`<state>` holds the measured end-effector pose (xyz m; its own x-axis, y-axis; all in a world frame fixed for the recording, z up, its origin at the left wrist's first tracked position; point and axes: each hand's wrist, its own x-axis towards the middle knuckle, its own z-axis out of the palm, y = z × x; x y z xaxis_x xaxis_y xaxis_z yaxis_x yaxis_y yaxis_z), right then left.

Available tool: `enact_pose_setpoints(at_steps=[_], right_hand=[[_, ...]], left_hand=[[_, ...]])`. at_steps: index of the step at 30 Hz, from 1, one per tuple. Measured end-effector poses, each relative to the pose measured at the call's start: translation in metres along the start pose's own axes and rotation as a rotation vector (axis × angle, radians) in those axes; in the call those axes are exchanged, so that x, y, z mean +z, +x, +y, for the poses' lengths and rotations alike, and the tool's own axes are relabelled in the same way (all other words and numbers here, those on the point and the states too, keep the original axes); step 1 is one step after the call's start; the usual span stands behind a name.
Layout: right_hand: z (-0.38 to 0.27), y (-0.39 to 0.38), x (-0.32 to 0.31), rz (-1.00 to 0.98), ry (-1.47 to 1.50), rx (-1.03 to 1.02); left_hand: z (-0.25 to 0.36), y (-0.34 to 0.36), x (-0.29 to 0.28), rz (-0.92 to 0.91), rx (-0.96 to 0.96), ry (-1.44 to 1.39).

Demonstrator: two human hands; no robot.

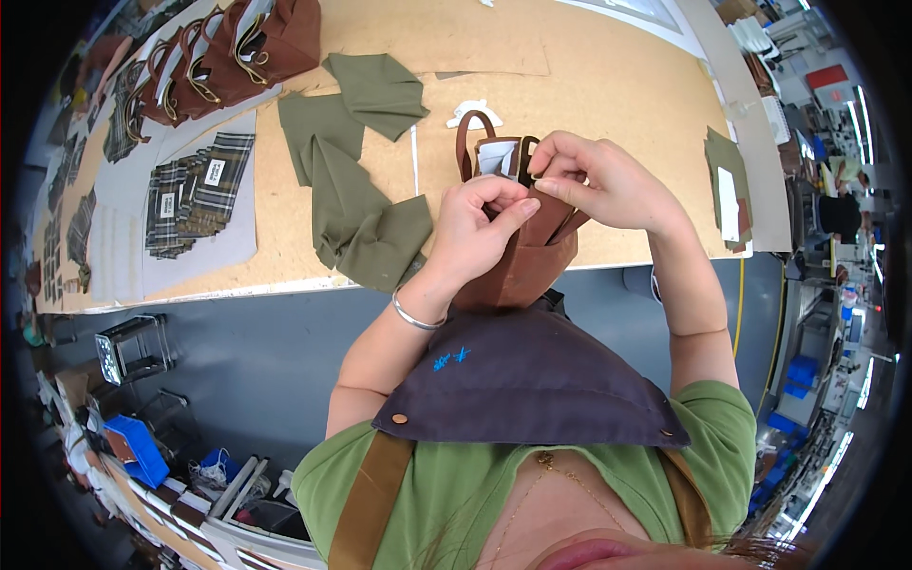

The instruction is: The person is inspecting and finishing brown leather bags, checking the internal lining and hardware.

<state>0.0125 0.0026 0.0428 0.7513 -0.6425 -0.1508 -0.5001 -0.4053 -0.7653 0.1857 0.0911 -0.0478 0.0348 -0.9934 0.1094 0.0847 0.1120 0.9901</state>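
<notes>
A brown handbag (532,268) stands at the front edge of the table, against my apron. Its looped handle (463,142) rises on the far side, and white material (499,158) shows inside the open top. My left hand (489,223) is closed in a pinch at the bag's top edge. Close beside it, my right hand (603,185) pinches the same rim, next to a dark strip with a brass-coloured edge along the opening. The fingertips nearly meet, and any small part between them is too hidden to make out.
Olive-green fabric pieces (356,204) lie left of the bag. Plaid pieces with white labels (201,195) are farther left, and several brown bags (252,57) stand at the back left. A white cut-out (475,112) lies behind the bag; olive pieces (727,190) are at the right edge.
</notes>
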Motion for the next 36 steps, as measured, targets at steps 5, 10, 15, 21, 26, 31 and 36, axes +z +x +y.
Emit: enact_pose_setpoints(at_steps=[5,10,15,21,26,31,36], right_hand=[[-0.001,0.002,-0.001,0.012,-0.024,0.045],[0.000,0.005,0.001,0.013,0.052,-0.016],[0.008,0.003,-0.001,-0.007,0.104,0.032],[0.006,0.004,-0.006,-0.107,-0.083,0.111],[0.021,-0.004,0.010,0.053,-0.254,-0.220],[0.004,-0.045,-0.010,0.173,-0.526,-0.436],[0.086,-0.030,0.010,0.162,-0.643,-0.408]], left_hand=[[0.004,0.001,-0.001,0.038,-0.086,-0.038],[-0.003,0.002,-0.002,0.024,-0.043,-0.111],[-0.001,0.010,-0.016,-0.139,-0.034,0.010],[0.010,0.029,-0.055,-0.312,0.148,0.830],[0.034,0.018,-0.060,-0.372,0.269,1.096],[0.079,-0.015,-0.037,-0.241,0.621,1.288],[0.006,-0.009,-0.005,-0.517,0.375,1.382]])
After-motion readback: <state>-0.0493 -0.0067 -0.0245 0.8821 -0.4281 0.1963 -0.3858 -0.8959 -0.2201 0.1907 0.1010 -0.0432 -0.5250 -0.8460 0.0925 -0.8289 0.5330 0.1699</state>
